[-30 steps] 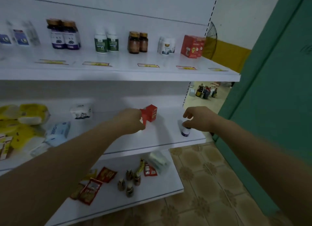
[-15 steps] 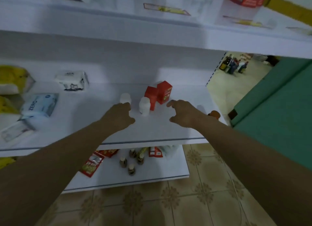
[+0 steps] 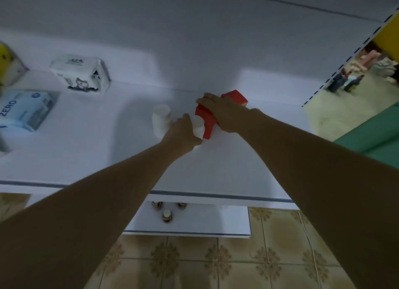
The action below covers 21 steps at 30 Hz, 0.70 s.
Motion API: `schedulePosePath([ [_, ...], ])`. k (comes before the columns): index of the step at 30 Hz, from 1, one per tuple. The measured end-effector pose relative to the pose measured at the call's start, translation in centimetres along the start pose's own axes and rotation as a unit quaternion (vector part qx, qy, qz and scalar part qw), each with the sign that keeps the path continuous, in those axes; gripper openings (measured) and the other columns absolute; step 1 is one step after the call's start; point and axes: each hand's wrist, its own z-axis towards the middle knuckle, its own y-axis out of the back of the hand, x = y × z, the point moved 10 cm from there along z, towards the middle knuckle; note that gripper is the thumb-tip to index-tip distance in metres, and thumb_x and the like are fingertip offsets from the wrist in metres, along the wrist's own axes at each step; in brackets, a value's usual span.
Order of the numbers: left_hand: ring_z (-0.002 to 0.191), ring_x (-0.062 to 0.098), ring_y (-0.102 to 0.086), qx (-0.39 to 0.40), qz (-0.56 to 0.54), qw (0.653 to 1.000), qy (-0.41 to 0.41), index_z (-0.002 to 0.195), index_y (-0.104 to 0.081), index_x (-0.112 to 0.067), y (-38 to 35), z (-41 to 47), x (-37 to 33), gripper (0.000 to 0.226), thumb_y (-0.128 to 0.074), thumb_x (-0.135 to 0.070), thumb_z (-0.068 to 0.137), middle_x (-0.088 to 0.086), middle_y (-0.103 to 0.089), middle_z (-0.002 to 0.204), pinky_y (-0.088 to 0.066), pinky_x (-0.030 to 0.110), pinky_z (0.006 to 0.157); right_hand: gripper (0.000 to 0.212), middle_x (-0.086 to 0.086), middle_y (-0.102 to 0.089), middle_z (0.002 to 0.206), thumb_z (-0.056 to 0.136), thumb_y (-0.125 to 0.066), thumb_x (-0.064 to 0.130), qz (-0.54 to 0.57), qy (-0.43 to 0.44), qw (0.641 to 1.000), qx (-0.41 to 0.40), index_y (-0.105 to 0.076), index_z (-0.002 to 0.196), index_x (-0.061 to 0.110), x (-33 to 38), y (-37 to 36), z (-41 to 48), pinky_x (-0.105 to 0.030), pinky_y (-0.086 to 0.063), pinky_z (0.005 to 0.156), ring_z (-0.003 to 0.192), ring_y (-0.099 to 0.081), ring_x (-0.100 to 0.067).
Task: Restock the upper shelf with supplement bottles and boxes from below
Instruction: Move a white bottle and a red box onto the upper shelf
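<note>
Two white supplement bottles and two red boxes stand together on the middle shelf [image 3: 226, 167]. My left hand [image 3: 183, 133] curls round the nearer white bottle [image 3: 198, 125]. The second white bottle [image 3: 160, 120] stands just left of that hand, untouched. My right hand [image 3: 226, 111] lies over the near red box [image 3: 205, 120], fingers wrapped across its top. The far red box [image 3: 236, 97] stands right behind it, partly hidden by my fingers. The upper shelf is out of view.
On the left of the same shelf lie a white pack [image 3: 81, 74], a blue "ZERO" pack [image 3: 23, 109] and a yellow pack [image 3: 8, 64]. Small brown bottles [image 3: 167, 215] stand on the bottom shelf. Tiled floor lies below, a green wall at right.
My view has dropped and closed in on the middle shelf. My left hand went from beside the bottles to gripping one. My right hand moved left onto the near red box.
</note>
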Motion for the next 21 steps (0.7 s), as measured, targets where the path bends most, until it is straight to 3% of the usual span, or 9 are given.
schedulePosePath([
  [4,0.109,0.027,-0.055,-0.041,-0.072,0.997,-0.006,0.123,-0.046,-0.006,-0.2,-0.3,1.4,0.051,-0.071,-0.013,0.079,0.011,-0.055,0.118,-0.039,0.028,0.082,0.062,-0.012,-0.036,0.14,0.086,-0.062,0.009,0.05,-0.003,0.998,-0.038,-0.034,0.141,0.018,-0.1,0.1,0.0,-0.044,-0.041,0.1,0.117,-0.05,-0.034],
  [8,0.108,0.026,-0.054,-0.011,-0.12,0.993,0.005,0.126,-0.046,-0.009,0.3,-2.4,2.5,0.054,-0.072,-0.016,0.079,0.009,-0.055,0.12,-0.041,0.03,0.084,0.062,-0.013,-0.044,0.127,0.076,-0.074,0.012,0.182,-0.054,0.982,-0.018,-0.046,0.131,0.013,-1.9,-0.3,-1.9,-0.034,-0.042,0.095,0.113,-0.05,-0.027],
  [10,0.093,0.021,-0.056,0.001,-0.174,0.984,0.034,0.129,-0.047,-0.011,1.1,-4.1,3.5,0.056,-0.072,-0.018,0.079,0.005,-0.054,0.113,-0.045,0.024,0.076,0.058,-0.01,-0.051,0.117,0.071,-0.08,0.012,0.273,-0.089,0.958,0.001,-0.054,0.124,0.007,-2.3,-1.0,-3.8,-0.028,-0.042,0.09,0.109,-0.051,-0.024],
  [12,0.087,0.019,-0.057,0.02,-0.23,0.972,0.047,0.127,-0.051,-0.012,2.0,-5.8,4.1,0.054,-0.074,-0.017,0.078,0.005,-0.056,0.109,-0.047,0.021,0.065,0.062,-0.005,-0.056,0.114,0.068,-0.083,0.013,0.396,-0.104,0.912,0.027,-0.054,0.123,0.008,-1.8,-2.0,-5.9,-0.028,-0.044,0.092,0.109,-0.055,-0.022],
  [15,0.102,0.027,-0.059,0.073,-0.342,0.934,0.067,0.114,-0.055,-0.019,3.4,-8.8,3.6,0.037,-0.07,-0.015,0.081,0.012,-0.059,0.114,-0.051,0.035,0.083,0.065,0.0,-0.058,0.119,0.069,-0.082,0.019,0.524,-0.117,0.841,0.057,-0.048,0.124,0.017,-0.1,-1.5,-9.0,-0.037,-0.046,0.099,0.111,-0.056,-0.02],
  [17,0.101,0.026,-0.057,0.104,-0.407,0.905,0.06,0.105,-0.056,-0.026,4.6,-11.0,2.2,0.027,-0.067,-0.016,0.082,0.011,-0.059,0.111,-0.046,0.035,0.082,0.062,-0.002,-0.058,0.12,0.071,-0.081,0.021,0.565,-0.112,0.815,0.063,-0.047,0.122,0.018,1.1,0.6,-10.9,-0.038,-0.048,0.099,0.11,-0.058,-0.02],
  [21,0.103,0.025,-0.057,0.131,-0.482,0.866,0.021,0.108,-0.053,-0.028,7.9,-15.6,-1.8,0.036,-0.065,-0.019,0.075,0.005,-0.059,0.108,-0.045,0.039,0.092,0.05,-0.002,-0.06,0.121,0.076,-0.077,0.019,0.573,-0.061,0.812,0.09,-0.052,0.12,0.019,3.7,7.4,-15.7,-0.03,-0.053,0.095,0.107,-0.063,-0.015],
])
